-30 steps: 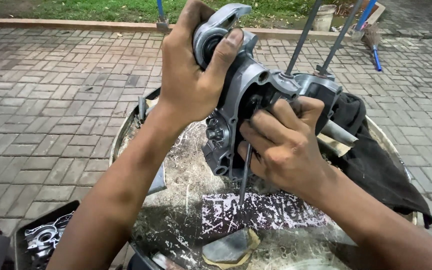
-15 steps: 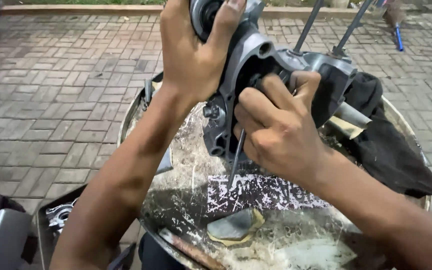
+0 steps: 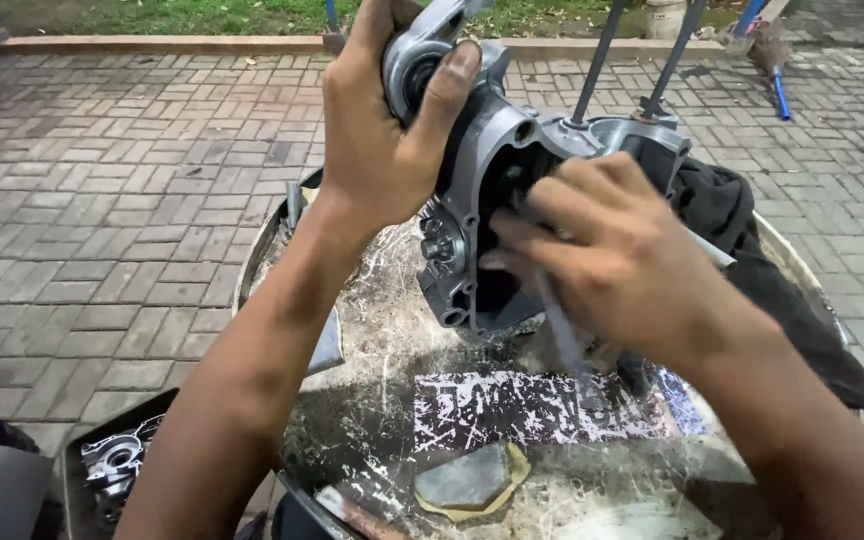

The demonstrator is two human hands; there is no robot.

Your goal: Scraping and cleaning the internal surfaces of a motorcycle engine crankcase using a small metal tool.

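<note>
A grey metal engine casing (image 3: 492, 180) stands tilted up on a round, scratched metal drum top (image 3: 392, 420). My left hand (image 3: 382, 130) grips the casing's upper end, thumb hooked over a round opening. My right hand (image 3: 612, 260) is blurred with motion against the casing's dark inner side and holds a thin metal tool (image 3: 562, 330) whose shaft points down toward the drum top. Two long studs (image 3: 592, 60) rise from the casing's right end.
A black cloth (image 3: 782, 280) hangs over the drum's right rim. A flat grey stone (image 3: 467, 478) lies near the front. A dark tray with metal parts (image 3: 112, 465) sits on the brick paving at lower left. Grass and a curb run along the back.
My right hand has shifted on the casing and is moving fast, with the tool's shaft swung from left of the hand to below it. The view has moved slightly.
</note>
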